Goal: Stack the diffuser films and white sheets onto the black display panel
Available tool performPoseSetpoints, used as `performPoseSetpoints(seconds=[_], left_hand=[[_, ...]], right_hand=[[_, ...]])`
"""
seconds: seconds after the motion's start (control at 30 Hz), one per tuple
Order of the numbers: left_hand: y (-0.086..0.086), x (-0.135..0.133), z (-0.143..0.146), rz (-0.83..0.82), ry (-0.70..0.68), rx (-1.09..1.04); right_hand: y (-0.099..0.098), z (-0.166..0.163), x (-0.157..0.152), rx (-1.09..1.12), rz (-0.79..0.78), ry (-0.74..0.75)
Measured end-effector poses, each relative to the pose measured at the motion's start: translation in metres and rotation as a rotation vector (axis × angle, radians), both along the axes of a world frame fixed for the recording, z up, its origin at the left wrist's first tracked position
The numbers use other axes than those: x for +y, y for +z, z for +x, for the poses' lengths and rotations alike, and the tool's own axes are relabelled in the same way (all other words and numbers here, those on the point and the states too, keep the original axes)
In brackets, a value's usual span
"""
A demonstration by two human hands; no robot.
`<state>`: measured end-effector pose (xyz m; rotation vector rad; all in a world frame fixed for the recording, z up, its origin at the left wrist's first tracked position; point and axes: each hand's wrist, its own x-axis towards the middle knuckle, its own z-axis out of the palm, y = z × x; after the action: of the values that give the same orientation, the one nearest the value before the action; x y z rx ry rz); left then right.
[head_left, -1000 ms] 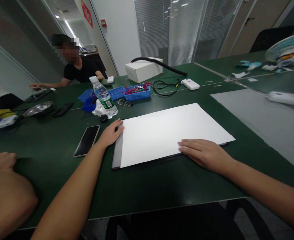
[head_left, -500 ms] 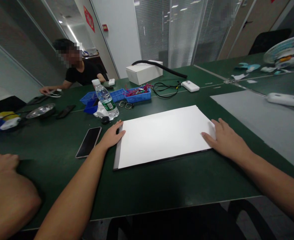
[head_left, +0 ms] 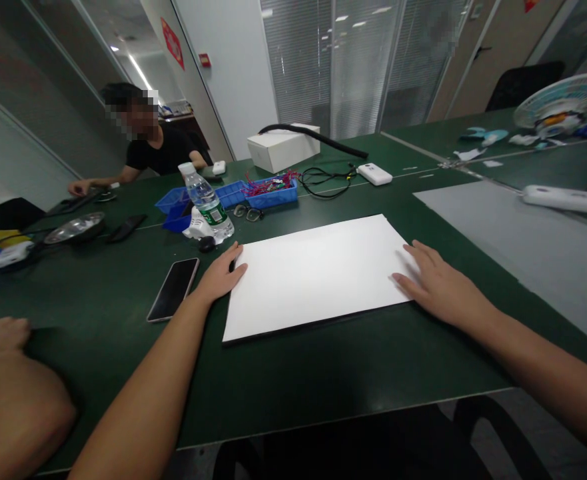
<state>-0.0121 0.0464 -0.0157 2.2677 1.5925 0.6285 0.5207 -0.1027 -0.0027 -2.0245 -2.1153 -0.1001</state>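
Observation:
A large white sheet of paper (head_left: 313,277) lies on a thin dark-edged board or pad, which shows only as a narrow rim along the near side. My left hand (head_left: 219,275) rests at the sheet's left edge, thumb on the paper and fingers stretched out along the side. At the opposite edge is my right hand (head_left: 436,283), with its fingers extended and thumb spread over the sheet's right end. Both hands are open. A black phone (head_left: 174,290) lies just left of my left hand.
Another person's arm (head_left: 16,393) rests at the lower left. A water bottle (head_left: 208,203), glasses (head_left: 248,213) and blue bins (head_left: 272,191) stand behind the sheet. A grey sheet (head_left: 518,247) lies to the right. Across the table (head_left: 293,393) sits a person in black (head_left: 160,150).
The white sheet has slid left over the board, covering the grey strip that showed at its left edge. My right hand has moved slightly left. The view has shifted a little.

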Motion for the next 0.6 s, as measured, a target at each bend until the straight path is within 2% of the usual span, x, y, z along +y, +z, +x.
performPoseSetpoints(seconds=[0.13,0.23,0.27,0.3,0.37,0.47,0.6], left_hand=[[-0.001,0.002,-0.002,-0.004,-0.022,0.006],[-0.004,0.004,-0.004,-0.01,-0.031,0.003],[-0.005,0.005,-0.005,-0.011,-0.032,0.001],[-0.006,0.006,-0.005,-0.012,-0.033,-0.002],[-0.007,0.008,-0.006,-0.015,-0.034,-0.007],[-0.007,0.009,-0.005,-0.016,-0.033,-0.007],[-0.004,0.006,-0.004,-0.012,-0.025,0.006]], right_hand=[[0.006,0.054,0.004,-0.084,0.012,-0.105],[0.009,0.109,0.003,-0.142,0.008,-0.287],[0.008,0.127,0.002,-0.164,-0.032,-0.386],[0.007,0.142,0.0,-0.188,-0.147,-0.491],[0.005,0.166,-0.005,-0.182,-0.28,-0.547],[0.0,0.176,-0.013,-0.191,-0.327,-0.524],[-0.001,0.16,-0.022,-0.242,-0.285,-0.489]])
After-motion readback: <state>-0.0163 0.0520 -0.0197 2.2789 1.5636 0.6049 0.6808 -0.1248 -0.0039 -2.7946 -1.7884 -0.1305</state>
